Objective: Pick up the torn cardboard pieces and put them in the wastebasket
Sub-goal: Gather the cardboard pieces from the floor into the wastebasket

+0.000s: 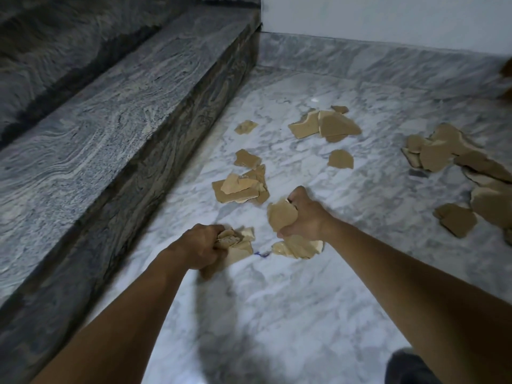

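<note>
Marble floor: left hand and right hand each clench crumpled cardboard pieces.

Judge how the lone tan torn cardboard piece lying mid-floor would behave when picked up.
The lone tan torn cardboard piece lies flat and thin, so probably light and fairly stiff. On the polished marble floor it may slide when nudged; its edge could be awkward to lift.

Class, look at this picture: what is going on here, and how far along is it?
A person is bent over a marble floor beside a grey stone step, gathering torn cardboard. The left hand grips a bunch of pieces, and the right hand grips another bunch. Many pieces still lie on the floor: a pile by the step, a pile further back and a bigger pile on the right. No wastebasket is in view.
</note>
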